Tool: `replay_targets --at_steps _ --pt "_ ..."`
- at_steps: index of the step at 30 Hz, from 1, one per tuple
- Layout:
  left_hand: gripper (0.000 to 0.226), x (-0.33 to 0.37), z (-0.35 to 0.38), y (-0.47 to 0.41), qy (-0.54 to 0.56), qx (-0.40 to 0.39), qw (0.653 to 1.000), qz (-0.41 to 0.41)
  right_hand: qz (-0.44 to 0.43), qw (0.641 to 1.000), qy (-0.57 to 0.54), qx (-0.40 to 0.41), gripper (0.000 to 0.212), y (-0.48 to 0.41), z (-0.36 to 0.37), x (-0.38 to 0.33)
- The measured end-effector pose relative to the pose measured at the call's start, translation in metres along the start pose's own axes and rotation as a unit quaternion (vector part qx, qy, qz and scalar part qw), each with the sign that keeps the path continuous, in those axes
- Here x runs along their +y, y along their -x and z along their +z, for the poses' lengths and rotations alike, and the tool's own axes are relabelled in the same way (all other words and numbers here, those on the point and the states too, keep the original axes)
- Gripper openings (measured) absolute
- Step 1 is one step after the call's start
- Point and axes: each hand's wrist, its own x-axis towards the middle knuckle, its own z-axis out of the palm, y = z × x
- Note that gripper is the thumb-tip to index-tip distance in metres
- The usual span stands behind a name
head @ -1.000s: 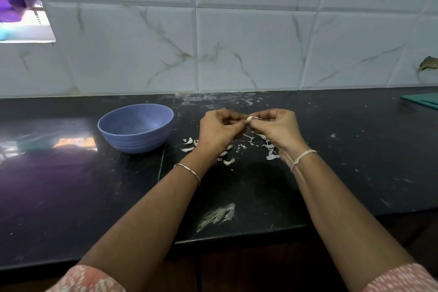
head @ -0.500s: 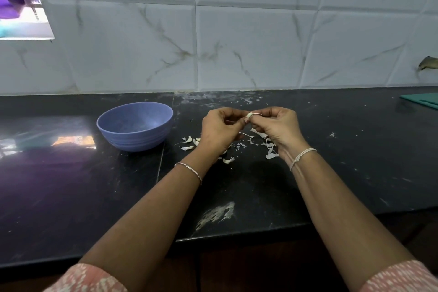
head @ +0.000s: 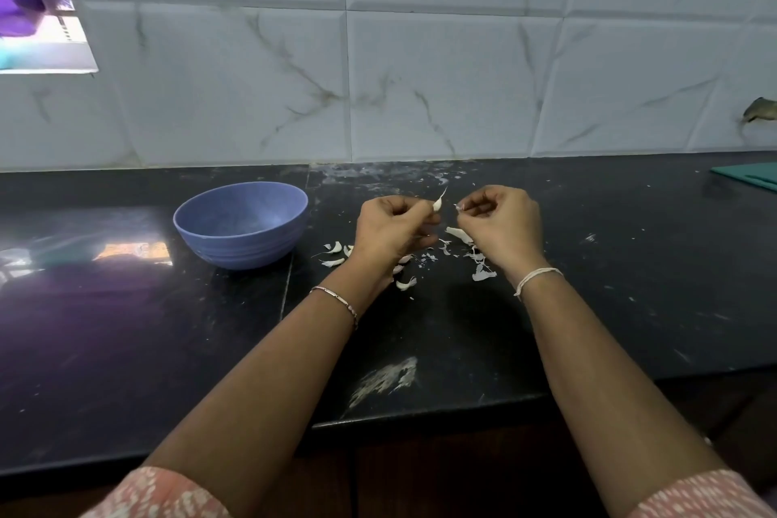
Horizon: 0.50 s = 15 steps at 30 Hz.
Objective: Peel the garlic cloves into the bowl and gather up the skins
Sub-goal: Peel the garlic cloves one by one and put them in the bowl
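My left hand [head: 389, 227] pinches a small white garlic clove [head: 438, 204] with a thin tail of skin pointing up. A short gap to its right, my right hand [head: 502, 221] has its fingers curled and pinches a tiny bit of skin [head: 458, 206] at the fingertips. Both hands hover above the black counter. Under them lie scattered white garlic cloves and skins [head: 462, 235], with more bits [head: 334, 254] to the left. The blue bowl [head: 241, 223] stands left of my left hand; its visible inside looks bare.
The dark counter [head: 630, 286] runs to a marble-tiled wall behind. A teal board [head: 750, 175] lies at the far right. A white smear [head: 384, 379] marks the counter near its front edge. A window opening [head: 42, 34] is at the upper left.
My hands, joined on the clove before, have pulled apart. The left keeps the clove and the right has come away to the right with a bit of skin.
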Motion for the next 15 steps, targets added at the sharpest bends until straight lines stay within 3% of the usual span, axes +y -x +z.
replay_targets --at_steps 2,4,8,11,15 --pt "0.010 -0.0003 -0.0011 0.0001 0.007 -0.006 1.000 -0.012 -0.013 0.998 0.050 -0.040 0.009 -0.0012 -0.0004 0.0041" --pt "0.008 -0.0013 -0.0012 -0.0001 -0.003 -0.008 1.000 -0.013 -0.010 0.998 0.032 -0.058 0.013 -0.0021 0.0004 0.0058" --pt "0.006 -0.0034 -0.0008 0.0001 -0.017 0.003 1.000 -0.004 0.014 0.994 -0.100 -0.038 0.015 -0.0019 -0.0005 0.0044" --pt "0.005 -0.0035 -0.0012 0.0006 -0.013 0.019 1.000 0.004 0.039 0.962 -0.243 -0.116 0.018 0.0006 0.0009 -0.0005" --pt "0.005 -0.0001 -0.0002 0.0022 -0.003 0.022 1.000 0.004 -0.003 0.975 -0.187 -0.118 0.009 0.0001 0.0076 0.0015"
